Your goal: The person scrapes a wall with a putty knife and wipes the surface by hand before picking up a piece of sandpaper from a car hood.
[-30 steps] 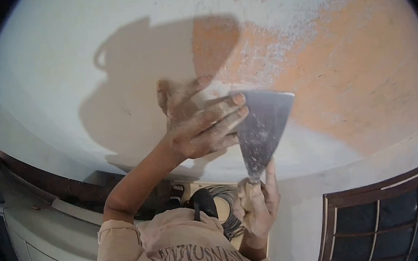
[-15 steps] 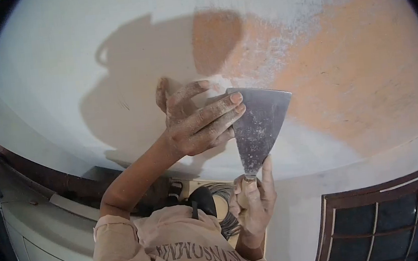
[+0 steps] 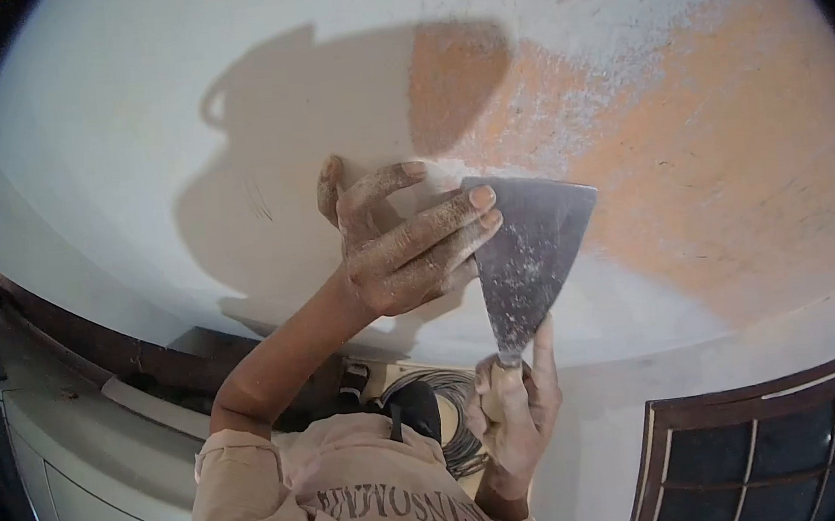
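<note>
My right hand (image 3: pixel 521 416) is wrapped round the handle of a wide putty knife (image 3: pixel 529 250), one finger stretched up along the lower blade. The grey metal blade is speckled with white and points up toward the wall (image 3: pixel 718 141). My left hand (image 3: pixel 400 237) is open and dusted with white powder. Two of its fingertips lie on the blade's left edge, near the broad end, while the other fingers are spread. Just past the blade's end, the wall shows an orange patch (image 3: pixel 665 116) with scraped white paint around it.
A dark wooden frame with panes (image 3: pixel 742 450) stands at lower right. Coiled grey cable (image 3: pixel 459 397) lies on the floor below my hands. A pale cabinet-like surface (image 3: pixel 105 461) is at lower left. My shadow (image 3: pixel 267 154) falls across the wall.
Both hands and the putty knife have shifted slightly right and down in view, and the wall has shifted right too. The left fingertips stay on the blade; the right hand keeps its grip.
</note>
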`<control>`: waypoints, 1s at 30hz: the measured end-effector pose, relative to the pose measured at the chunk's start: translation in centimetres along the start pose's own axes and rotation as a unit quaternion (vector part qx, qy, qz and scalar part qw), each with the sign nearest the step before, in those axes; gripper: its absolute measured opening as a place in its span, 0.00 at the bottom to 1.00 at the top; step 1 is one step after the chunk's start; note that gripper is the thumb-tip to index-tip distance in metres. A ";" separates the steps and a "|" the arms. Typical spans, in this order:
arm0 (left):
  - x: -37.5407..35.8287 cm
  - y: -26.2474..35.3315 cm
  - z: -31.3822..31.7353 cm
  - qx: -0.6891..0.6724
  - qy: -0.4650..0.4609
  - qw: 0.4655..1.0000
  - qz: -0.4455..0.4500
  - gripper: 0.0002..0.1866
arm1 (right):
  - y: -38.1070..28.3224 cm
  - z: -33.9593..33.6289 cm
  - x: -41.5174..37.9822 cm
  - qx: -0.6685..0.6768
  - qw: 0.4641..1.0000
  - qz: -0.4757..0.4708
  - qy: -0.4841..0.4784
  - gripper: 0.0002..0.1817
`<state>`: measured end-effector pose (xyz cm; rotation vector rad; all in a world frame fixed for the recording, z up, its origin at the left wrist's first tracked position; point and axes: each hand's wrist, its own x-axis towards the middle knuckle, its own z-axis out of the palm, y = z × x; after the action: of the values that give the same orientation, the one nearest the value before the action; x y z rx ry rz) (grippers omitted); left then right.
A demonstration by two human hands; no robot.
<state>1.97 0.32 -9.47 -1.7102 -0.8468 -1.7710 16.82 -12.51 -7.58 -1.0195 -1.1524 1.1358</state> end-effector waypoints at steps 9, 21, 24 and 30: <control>0.7 -0.5 0.0 0.007 -0.014 0.999 0.042 0.13 | -0.5 0.1 -0.1 -0.004 1.000 -0.008 0.021 0.32; 0.9 -0.3 0.3 -0.004 -0.025 0.999 0.032 0.13 | -0.8 0.0 0.7 -0.016 0.999 0.007 0.032 0.33; 0.4 0.2 0.8 0.008 -0.019 0.999 0.037 0.12 | -0.1 -1.2 -0.6 -0.040 0.998 -0.014 0.040 0.32; -0.2 0.3 1.1 -0.007 -0.008 0.999 0.044 0.15 | -0.3 -1.4 -0.3 -0.031 0.999 0.003 0.024 0.32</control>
<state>2.95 0.90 -9.63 -1.7457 -0.7553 -1.7113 18.19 -12.84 -7.55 -1.0939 -1.1533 1.0799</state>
